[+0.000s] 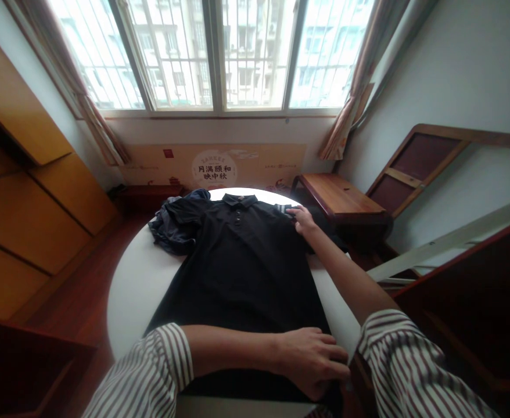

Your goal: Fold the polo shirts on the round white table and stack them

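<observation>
Head view: a black polo shirt (237, 273) lies face up and nearly flat on a round white surface (135, 296), its collar (237, 201) toward the window and its lower part hidden behind the left forearm. The right hand (302, 222) reaches up, fingers loosely spread, and rests at the shirt's pale-banded sleeve (282, 208). The left hand (311, 363) lies across the lower body of the shirt, fingers curled at its edge near the hem; whether they pinch the cloth I cannot tell. With hands this far apart, even, light contact seems wisest, since tugging one side alone could skew the shoulders against the hem.

A crumpled navy garment (172, 223) touches the shirt's far left shoulder. Striped shirt cuffs (150, 371) cover the person's forearms only in part. No label shows on the black polo. Beyond the surface, a tan printed board (214, 165) under the barred window (211, 55) reads 月满颐和 映中秋 in a pale circle; the smaller Latin letters above it are too blurred to trust. A low wooden bench (340, 197) stands at right, and orange wardrobe doors (24, 215) fill the left.
</observation>
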